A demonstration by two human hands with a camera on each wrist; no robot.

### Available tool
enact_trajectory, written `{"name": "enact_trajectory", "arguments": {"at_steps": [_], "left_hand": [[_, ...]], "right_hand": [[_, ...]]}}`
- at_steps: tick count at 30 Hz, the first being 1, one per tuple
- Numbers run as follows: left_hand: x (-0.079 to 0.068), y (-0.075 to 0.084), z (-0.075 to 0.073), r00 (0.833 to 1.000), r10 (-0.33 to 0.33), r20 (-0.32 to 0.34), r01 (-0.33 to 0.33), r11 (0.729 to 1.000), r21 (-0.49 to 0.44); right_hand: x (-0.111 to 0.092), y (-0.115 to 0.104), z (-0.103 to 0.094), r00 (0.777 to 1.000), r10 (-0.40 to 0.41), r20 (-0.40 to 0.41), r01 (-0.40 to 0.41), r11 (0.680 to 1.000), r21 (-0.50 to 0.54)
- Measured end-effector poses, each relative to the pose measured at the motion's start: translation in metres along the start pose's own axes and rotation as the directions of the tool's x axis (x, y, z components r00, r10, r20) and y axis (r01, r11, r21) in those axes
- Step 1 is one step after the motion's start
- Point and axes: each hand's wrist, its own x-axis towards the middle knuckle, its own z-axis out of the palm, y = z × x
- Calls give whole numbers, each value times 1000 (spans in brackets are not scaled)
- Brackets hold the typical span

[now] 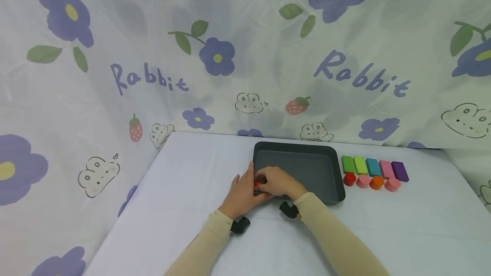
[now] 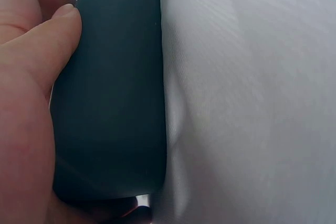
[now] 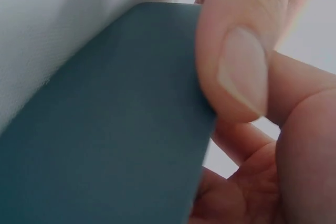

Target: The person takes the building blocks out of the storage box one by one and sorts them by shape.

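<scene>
A dark grey tray point(image 1: 307, 169) lies on the white-covered table. My left hand point(image 1: 241, 193) rests against its near left corner, fingers stretched along the left side and thumb along the front wall. In the left wrist view, the thumb point(image 2: 65, 27) touches the rim. Fingers curled, my right hand point(image 1: 278, 181) reaches over the front wall into that same corner and pinches a small red block point(image 1: 257, 184). Most of this block is hidden by the fingers. The right thumb point(image 3: 239, 77) overlaps the tray's rim in the right wrist view.
Right of the tray stands a row of rectangular blocks, from green point(image 1: 348, 164) to purple point(image 1: 400, 171). Before them sit round blocks: a red one point(image 1: 349, 179), an orange one point(image 1: 376, 182) and pink ones point(image 1: 363, 181). A patterned cloth point(image 1: 249, 76) hangs behind the table.
</scene>
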Motion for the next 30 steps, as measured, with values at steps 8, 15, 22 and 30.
{"name": "enact_trajectory", "arguments": {"at_steps": [8,15,22,30], "left_hand": [[1,1,0,1000,-3,1,3,1000,-4],[2,1,0,1000,-14,12,14,1000,6],[4,3,-2,997,-55,56,56,998,-9],[5,3,-3,992,-89,86,90,996,-8]], "right_hand": [[-2,2,1,999,46,-5,-46,999,13],[-3,4,0,999,35,-18,-34,999,27],[-11,3,-4,996,62,-63,-57,995,83],[-23,10,-12,980,106,-169,-97,993,63]]}}
